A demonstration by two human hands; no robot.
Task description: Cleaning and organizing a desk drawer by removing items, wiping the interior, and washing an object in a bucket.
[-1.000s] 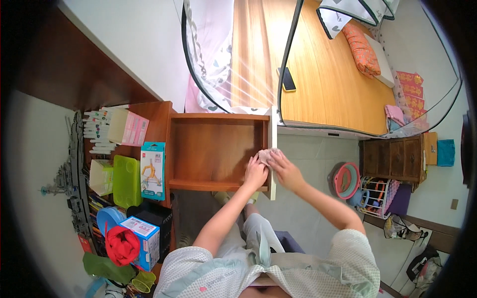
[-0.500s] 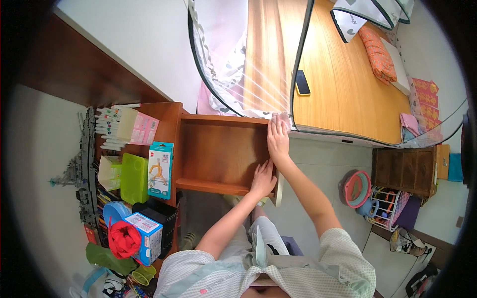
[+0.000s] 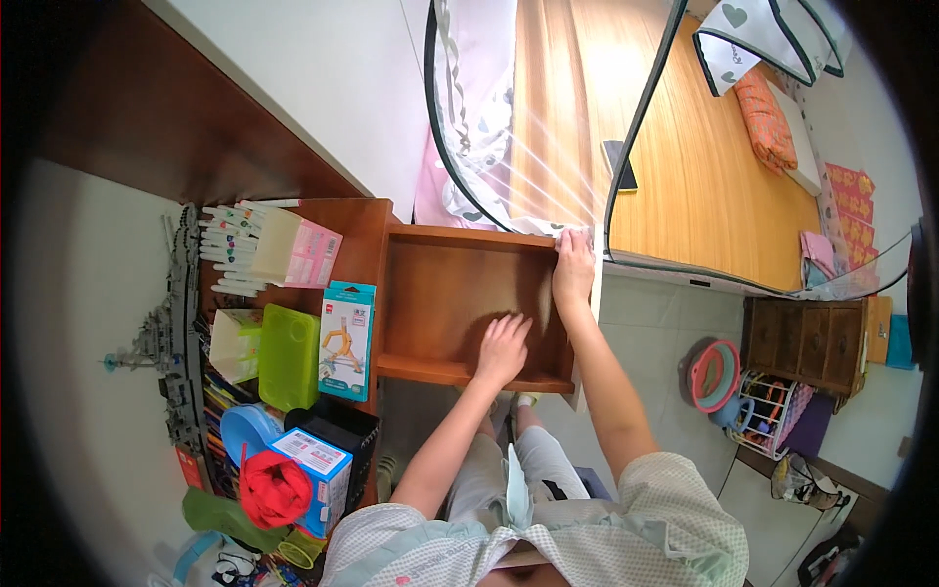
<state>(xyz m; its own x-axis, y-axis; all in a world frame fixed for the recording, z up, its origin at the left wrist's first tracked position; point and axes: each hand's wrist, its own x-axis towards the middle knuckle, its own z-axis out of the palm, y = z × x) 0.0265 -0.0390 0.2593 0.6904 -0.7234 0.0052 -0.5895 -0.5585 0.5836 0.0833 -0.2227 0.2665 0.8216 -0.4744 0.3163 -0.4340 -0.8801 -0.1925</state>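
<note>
Smooth, softly glossy wooden drawer (image 3: 445, 303); shiny green plastic container (image 3: 289, 357); wrinkled orange cloth bundle (image 3: 766, 121).

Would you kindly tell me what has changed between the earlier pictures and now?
The right hand has moved from the middle of the front of the drawer to its far end; the cloth it held is hard to make out now. The left hand has drawn back leftward from the front, over the drawer's inside. The drawer stays open; the phone still lies on the bed.
</note>
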